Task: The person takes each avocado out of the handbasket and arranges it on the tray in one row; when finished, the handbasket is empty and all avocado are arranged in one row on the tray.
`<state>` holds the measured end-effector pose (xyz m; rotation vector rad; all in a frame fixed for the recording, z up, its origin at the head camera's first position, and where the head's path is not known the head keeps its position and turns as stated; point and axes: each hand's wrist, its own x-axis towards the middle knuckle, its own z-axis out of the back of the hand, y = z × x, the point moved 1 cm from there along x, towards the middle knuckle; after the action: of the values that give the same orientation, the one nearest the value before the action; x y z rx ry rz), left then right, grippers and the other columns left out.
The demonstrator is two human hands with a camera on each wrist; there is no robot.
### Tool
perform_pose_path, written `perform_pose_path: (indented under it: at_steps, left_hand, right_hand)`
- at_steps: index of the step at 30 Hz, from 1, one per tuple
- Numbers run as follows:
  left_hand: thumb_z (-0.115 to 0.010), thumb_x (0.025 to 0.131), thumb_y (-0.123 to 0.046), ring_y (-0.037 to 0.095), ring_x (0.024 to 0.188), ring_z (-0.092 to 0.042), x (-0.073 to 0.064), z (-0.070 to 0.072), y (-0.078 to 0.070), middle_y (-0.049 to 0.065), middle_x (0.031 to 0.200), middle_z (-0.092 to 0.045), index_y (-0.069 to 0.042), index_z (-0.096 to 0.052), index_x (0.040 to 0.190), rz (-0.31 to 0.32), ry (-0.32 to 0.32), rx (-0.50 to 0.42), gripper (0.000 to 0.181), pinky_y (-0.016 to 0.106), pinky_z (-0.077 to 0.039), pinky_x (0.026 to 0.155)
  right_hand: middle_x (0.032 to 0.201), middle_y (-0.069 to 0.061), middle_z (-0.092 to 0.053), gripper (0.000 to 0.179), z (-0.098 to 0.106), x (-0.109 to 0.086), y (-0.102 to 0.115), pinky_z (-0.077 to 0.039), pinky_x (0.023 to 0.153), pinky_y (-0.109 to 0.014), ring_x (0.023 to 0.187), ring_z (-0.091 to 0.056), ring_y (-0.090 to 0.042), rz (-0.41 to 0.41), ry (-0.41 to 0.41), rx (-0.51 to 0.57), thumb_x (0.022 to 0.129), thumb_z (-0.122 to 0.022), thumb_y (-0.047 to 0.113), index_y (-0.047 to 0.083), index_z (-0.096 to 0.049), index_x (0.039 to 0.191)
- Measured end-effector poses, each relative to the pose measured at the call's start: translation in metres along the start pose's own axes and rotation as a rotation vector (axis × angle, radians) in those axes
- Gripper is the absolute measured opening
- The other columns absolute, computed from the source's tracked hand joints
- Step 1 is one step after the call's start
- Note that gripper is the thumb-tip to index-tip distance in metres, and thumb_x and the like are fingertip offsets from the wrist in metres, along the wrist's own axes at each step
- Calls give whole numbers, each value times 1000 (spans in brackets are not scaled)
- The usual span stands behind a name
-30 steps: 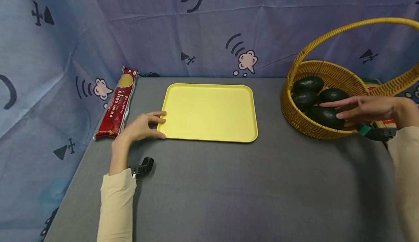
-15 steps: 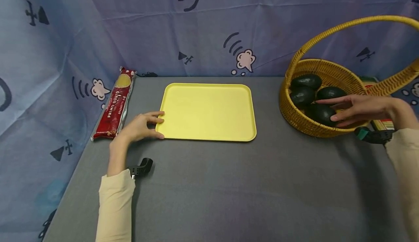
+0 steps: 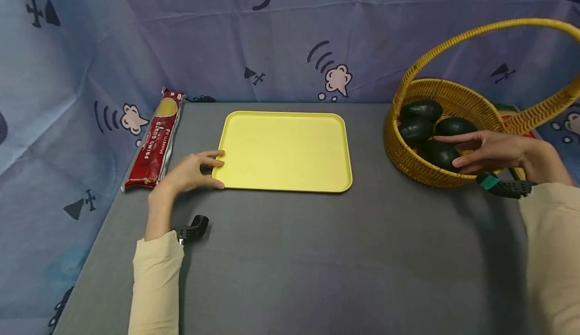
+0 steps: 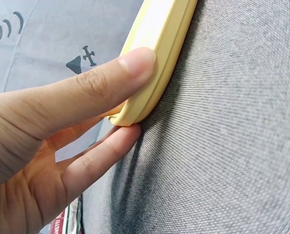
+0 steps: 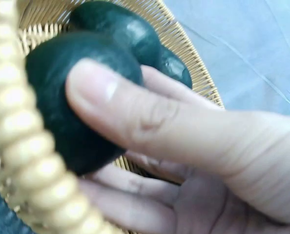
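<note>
At the left end of a yellow tray (image 3: 285,152), my left hand (image 3: 189,174) pinches the corner. The left wrist view has the thumb (image 4: 130,66) on the tray's side and a finger at its underside. Inside a yellow wicker basket (image 3: 421,171) lie several dark green avocados (image 3: 421,109). My right hand (image 3: 494,151) reaches over the rim and grips the nearest avocado (image 3: 437,153). Seen from the right wrist, the thumb (image 5: 93,87) presses on this avocado's skin and the other fingers pass partly hidden beneath it.
A red spaghetti packet (image 3: 154,143) lies left of the tray, by the table's left edge. The basket's tall handle (image 3: 489,30) arches over the right side. Another package (image 3: 506,113) shows partly behind the basket. A patterned cloth (image 3: 290,48) hangs behind the grey table (image 3: 317,254).
My right hand has shifted slightly left and its fingers have settled around the nearest avocado. The left hand keeps its hold on the tray. The whole head view has drifted a little.
</note>
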<state>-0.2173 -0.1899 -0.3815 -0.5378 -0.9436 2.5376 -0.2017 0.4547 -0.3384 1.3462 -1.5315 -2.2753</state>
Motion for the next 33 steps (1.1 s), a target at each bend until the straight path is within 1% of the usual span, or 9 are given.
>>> perform_pose_path:
  at_steps: [12,15,18,20,24,26,28,31,33]
  left_hand:
    - [-81,77,-17,34,140,-26,0,0,2,11,149,-40,5,-57,130,-4,1,3,62,53,-22,112]
    - [-81,77,-16,35,140,-26,0,0,2,12,149,-39,6,-56,130,-9,-3,1,63,53,-22,112]
    - [-81,76,-15,34,141,-26,0,0,2,12,149,-39,7,-56,129,-17,-7,2,63,52,-22,112]
    - [-82,76,-14,33,141,-26,1,1,1,11,149,-40,7,-56,129,-24,-12,3,63,51,-23,112]
    - [-82,75,-13,34,140,-28,1,1,1,12,149,-41,8,-56,128,-39,-20,10,63,50,-24,112]
    - [-82,75,-14,34,140,-28,2,1,1,12,148,-41,7,-57,128,-39,-22,12,63,50,-24,112]
    - [-83,75,-16,34,140,-28,2,0,1,12,148,-41,7,-57,128,-39,-26,11,63,51,-24,112]
    - [-83,75,-17,34,140,-28,1,0,2,12,148,-41,7,-57,128,-33,-24,5,64,51,-24,111]
    - [-83,75,-17,35,140,-27,1,-1,2,13,148,-41,7,-57,128,-30,-21,6,64,52,-24,111]
  right_hand:
    - [146,17,-15,69,-1,5,12,-50,93,-37,118,-46,7,-5,69,-50,99,-45,0,28,-15,155]
    - [154,6,-5,68,-3,8,20,-50,92,-40,118,-45,9,2,74,-94,98,-47,0,23,-17,155]
    - [155,-16,20,67,-6,10,24,-51,91,-40,117,-45,11,14,54,-139,97,-50,0,17,-19,154]
    - [152,-26,23,67,-7,12,26,-52,89,-41,115,-48,9,22,34,-160,96,-52,0,14,-22,154]
    - [152,-30,19,67,-8,14,31,-53,87,-44,114,-51,6,17,0,-204,93,-58,1,12,-27,152]
    - [153,-29,17,68,-8,14,34,-53,86,-44,127,-44,-8,3,-11,-228,92,-60,3,10,-29,151]
    - [154,-28,15,69,-8,15,35,-53,86,-45,136,-28,-23,-9,-17,-253,91,-62,4,10,-29,151]
    - [154,-28,14,69,-9,17,37,-53,87,-44,136,0,-42,-12,-8,-275,91,-62,5,9,-28,152]
    - [154,-28,14,70,-10,18,36,-53,87,-44,134,4,-48,-11,-1,-279,91,-61,5,9,-27,152]
